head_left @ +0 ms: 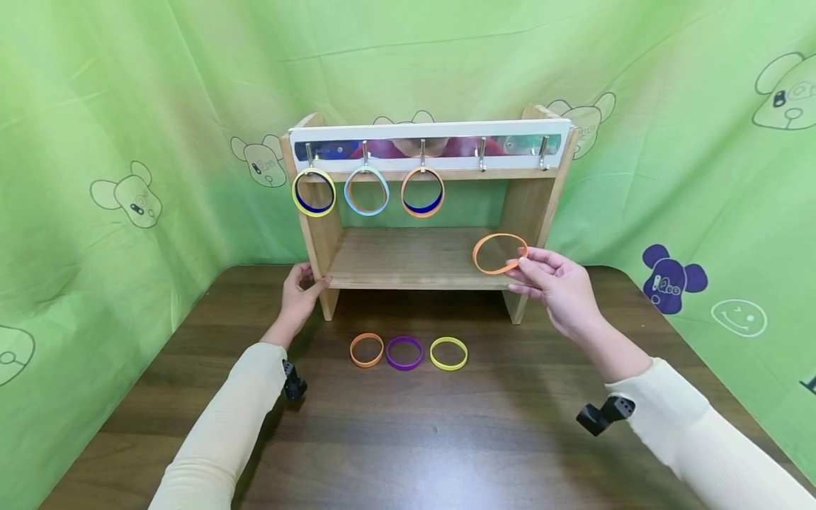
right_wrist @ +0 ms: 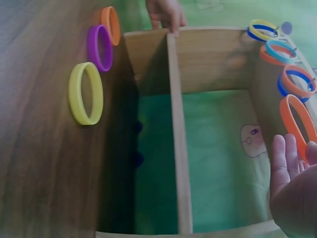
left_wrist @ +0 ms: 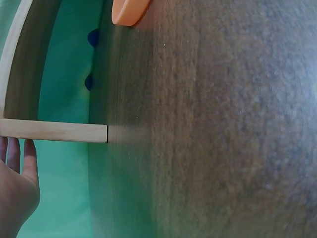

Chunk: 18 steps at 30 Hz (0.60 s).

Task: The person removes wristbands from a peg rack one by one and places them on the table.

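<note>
Right hand (head_left: 567,292) has an orange band (right_wrist: 289,121) pinched by one edge, loop poking out to its left, left hand (head_left: 298,299) gripping the shelf (head_left: 408,258)'s side.

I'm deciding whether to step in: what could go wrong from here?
The held orange band might slip and drop, since the right hand pinches it at one edge only. Its loop could miss the narrow bare hooks, or brush the neighbouring orange-and-blue band loose. The wooden rack might shift if bumped, though the left hand holding it at the left probably makes that less likely.
</note>
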Available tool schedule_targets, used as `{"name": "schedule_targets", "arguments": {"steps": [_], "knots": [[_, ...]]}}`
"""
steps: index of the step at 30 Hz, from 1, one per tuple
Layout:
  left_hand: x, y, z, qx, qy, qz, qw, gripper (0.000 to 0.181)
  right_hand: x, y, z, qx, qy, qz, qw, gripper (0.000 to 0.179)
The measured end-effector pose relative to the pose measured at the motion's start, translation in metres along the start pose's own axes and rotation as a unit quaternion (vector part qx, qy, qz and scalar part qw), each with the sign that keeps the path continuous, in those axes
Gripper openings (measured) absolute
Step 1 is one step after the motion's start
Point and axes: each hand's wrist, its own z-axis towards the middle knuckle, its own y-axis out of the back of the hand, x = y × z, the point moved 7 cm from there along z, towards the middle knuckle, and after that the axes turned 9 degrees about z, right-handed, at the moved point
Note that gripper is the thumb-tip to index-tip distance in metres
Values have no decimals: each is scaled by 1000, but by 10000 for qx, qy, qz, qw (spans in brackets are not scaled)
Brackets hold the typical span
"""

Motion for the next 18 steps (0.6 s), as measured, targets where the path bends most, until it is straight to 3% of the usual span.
{"name": "schedule_targets", "arguments": {"steps": [13, 18], "knots": [[1, 1, -1, -78, 102, 68, 9999, 36, -19, 22, -14, -15, -217, -671, 9975, 13], [0, 0, 0, -64, 92, 31, 9999, 36, -27, 30, -19, -13, -417, -701, 9967, 14]]}}
